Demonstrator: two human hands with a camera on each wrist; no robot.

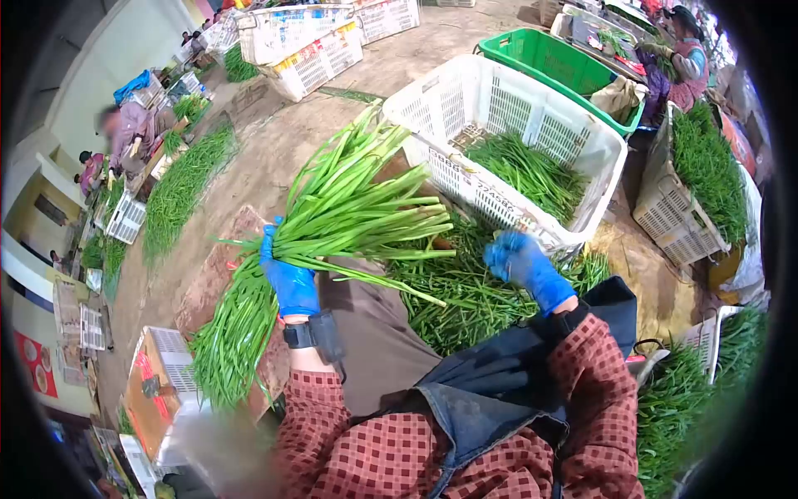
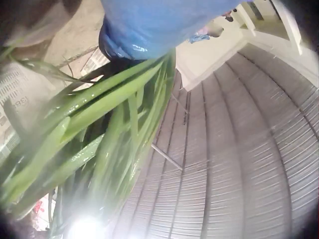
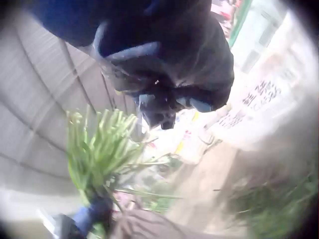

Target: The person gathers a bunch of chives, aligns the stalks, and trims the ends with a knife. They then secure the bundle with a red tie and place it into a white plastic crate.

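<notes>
My left hand, in a blue glove, grips a thick bunch of garlic chives around its middle. The pale cut ends fan out to the right, and the leafy ends hang down at the left. Flat green blades stretch away below the glove in the left wrist view. My right hand, also gloved in blue, is apart from the bunch, above a pile of loose greens. Its fingers are curled with the tips drawn together in the right wrist view, and nothing shows between them.
A white plastic crate holding some greens stands just ahead, with a green crate behind it. Another crate heaped with greens is at the right. More greens lie on the floor at left. Other people work farther off.
</notes>
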